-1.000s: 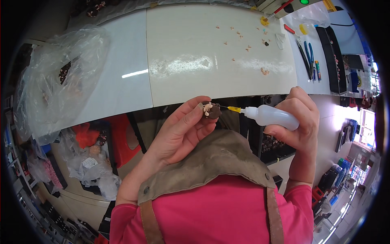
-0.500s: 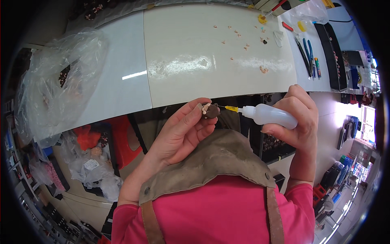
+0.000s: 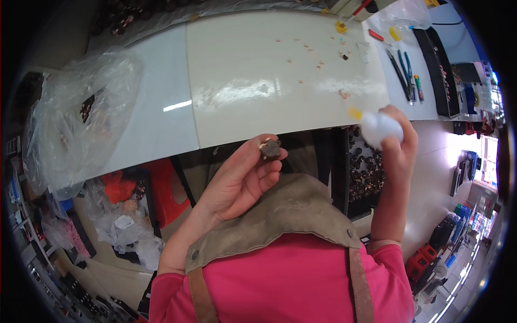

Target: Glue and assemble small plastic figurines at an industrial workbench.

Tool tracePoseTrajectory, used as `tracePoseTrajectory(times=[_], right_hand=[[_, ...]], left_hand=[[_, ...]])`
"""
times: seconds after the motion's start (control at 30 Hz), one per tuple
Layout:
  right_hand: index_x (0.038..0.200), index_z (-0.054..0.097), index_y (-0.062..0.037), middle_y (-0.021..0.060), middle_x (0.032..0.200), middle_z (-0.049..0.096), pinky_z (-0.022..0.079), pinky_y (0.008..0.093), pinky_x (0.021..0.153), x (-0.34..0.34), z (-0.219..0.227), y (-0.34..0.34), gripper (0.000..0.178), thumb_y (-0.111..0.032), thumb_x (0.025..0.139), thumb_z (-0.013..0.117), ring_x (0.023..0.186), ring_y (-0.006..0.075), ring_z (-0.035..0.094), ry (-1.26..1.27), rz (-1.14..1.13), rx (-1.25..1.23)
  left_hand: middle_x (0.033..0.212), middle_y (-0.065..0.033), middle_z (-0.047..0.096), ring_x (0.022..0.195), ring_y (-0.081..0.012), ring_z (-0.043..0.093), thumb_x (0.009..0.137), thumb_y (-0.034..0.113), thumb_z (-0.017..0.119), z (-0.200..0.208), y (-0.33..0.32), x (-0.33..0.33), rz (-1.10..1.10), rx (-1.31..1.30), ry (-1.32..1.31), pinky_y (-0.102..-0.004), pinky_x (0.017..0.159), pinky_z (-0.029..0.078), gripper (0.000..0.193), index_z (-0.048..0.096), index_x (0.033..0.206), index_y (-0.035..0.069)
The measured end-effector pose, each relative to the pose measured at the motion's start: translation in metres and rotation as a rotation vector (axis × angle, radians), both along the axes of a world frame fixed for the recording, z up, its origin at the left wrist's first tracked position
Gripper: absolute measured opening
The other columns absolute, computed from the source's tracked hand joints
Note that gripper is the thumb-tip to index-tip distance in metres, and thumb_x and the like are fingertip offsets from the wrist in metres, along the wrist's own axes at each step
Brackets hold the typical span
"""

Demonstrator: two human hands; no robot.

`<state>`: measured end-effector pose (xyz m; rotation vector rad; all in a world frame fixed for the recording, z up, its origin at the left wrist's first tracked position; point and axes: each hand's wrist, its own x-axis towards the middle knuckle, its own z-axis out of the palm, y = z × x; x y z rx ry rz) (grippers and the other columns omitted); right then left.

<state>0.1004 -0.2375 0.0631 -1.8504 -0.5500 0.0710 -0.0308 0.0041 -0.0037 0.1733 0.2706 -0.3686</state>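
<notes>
Between the thumb and fingers of my left hand is a small dark brown figure with pale pinkish bits on its side. It is held above my apron, just off the table's near edge. My right hand is wrapped round a white squeeze bottle with a yellow needle tip. The bottle is smeared by motion and stands apart from the figure, over the table's near edge at the right. Small pale pink pieces lie scattered on the white table.
Pliers and a black tray lie at the table's right. A clear plastic bag covers its left end. Below the edge, a dark tray holds many small brown pieces; a red stool stands lower left.
My right hand has drawn the squeeze bottle away from the figure, and its tip has swung up toward the table. My left hand still holds the figure, turned slightly.
</notes>
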Motion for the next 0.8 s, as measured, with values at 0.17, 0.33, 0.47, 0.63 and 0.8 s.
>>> tracePoseTrajectory(times=[0.17, 0.33, 0.47, 0.63, 0.8], right_hand=[[0.111, 0.054, 0.0042, 0.0062, 0.098, 0.06, 0.043, 0.0253, 0.079, 0.067, -0.033, -0.023, 0.029, -0.014, 0.089, 0.053, 0.087, 0.0118, 0.055, 0.087, -0.22, -0.081], [0.109, 0.052, 0.0027, 0.0064, 0.097, 0.06, 0.043, 0.0251, 0.079, 0.127, -0.057, -0.041, 0.035, -0.021, 0.086, 0.063, 0.086, 0.0119, 0.055, 0.044, -0.334, -0.043], [0.11, 0.051, 0.0014, 0.0085, 0.098, 0.06, 0.044, 0.0254, 0.079, 0.133, -0.061, -0.04, 0.041, -0.024, 0.083, 0.067, 0.088, 0.0129, 0.056, -0.111, -0.461, -0.254], [0.11, 0.052, 0.0013, 0.0102, 0.096, 0.062, 0.044, 0.0273, 0.08, 0.094, -0.053, -0.03, 0.034, -0.018, 0.084, 0.064, 0.087, 0.0162, 0.059, -0.569, -0.693, -0.172], [0.098, 0.061, -0.0021, 0.0073, 0.092, 0.062, 0.044, 0.0271, 0.079, 0.076, -0.04, 0.018, 0.013, -0.007, 0.086, 0.057, 0.087, 0.0173, 0.06, -0.373, -0.088, -0.261]], left_hand=[[0.117, -0.0142, 0.053, 0.097, -0.0138, 0.06, 0.096, 0.019, 0.046, 0.002, -0.006, -0.002, 0.032, 0.021, 0.032, -0.0262, 0.084, 0.051, 0.037, 0.039, 0.13, 0.005], [0.119, -0.0152, 0.052, 0.096, -0.0148, 0.06, 0.097, 0.017, 0.045, 0.011, -0.014, 0.003, 0.04, 0.067, 0.053, -0.0273, 0.084, 0.052, 0.038, 0.037, 0.131, 0.004], [0.119, -0.0156, 0.052, 0.095, -0.0155, 0.06, 0.096, 0.019, 0.045, 0.008, -0.014, 0.004, 0.078, 0.048, 0.008, -0.0287, 0.083, 0.053, 0.038, 0.038, 0.13, 0.003], [0.116, -0.0153, 0.053, 0.094, -0.0161, 0.06, 0.096, 0.021, 0.046, 0.007, -0.013, 0.011, 0.146, 0.153, 0.032, -0.0284, 0.082, 0.053, 0.036, 0.04, 0.127, 0.002], [0.113, -0.015, 0.055, 0.094, -0.0156, 0.06, 0.096, 0.022, 0.046, 0.011, -0.013, 0.017, 0.125, 0.165, 0.037, -0.0281, 0.081, 0.053, 0.035, 0.042, 0.125, 0.002]])
